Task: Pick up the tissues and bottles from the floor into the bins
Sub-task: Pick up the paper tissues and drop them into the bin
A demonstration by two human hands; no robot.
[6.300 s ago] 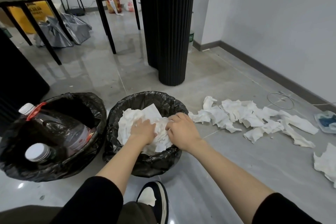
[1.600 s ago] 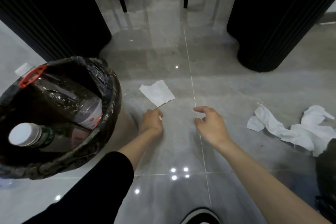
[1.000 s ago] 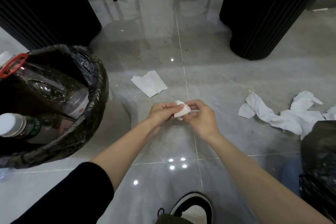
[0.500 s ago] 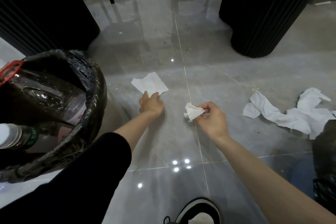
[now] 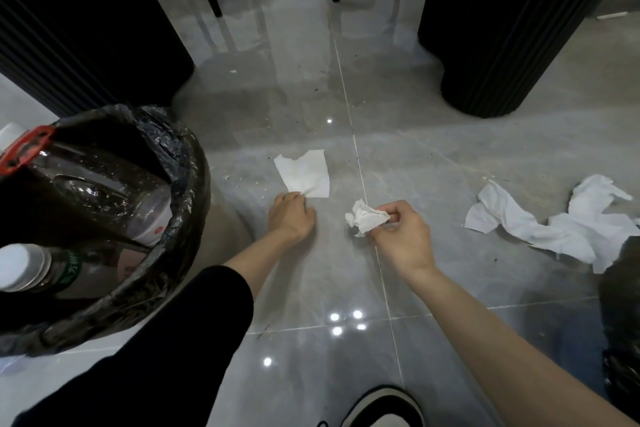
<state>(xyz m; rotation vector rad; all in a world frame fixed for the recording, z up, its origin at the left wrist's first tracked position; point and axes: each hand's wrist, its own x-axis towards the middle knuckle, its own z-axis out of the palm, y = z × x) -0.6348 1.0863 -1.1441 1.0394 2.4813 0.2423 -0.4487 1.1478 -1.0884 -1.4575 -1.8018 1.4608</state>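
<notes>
Left hand (image 5: 292, 220) pinching flat tissue (image 5: 304, 172) (extending away), right hand (image 5: 403, 236) gripping wad (image 5: 367, 217)

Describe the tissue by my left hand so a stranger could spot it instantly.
Find the black-bagged bin of bottles on the left. Right of it a tissue lies on the grey floor, the left hand pinching its near edge. It alone is flat; the other tissues are crumpled.
</notes>
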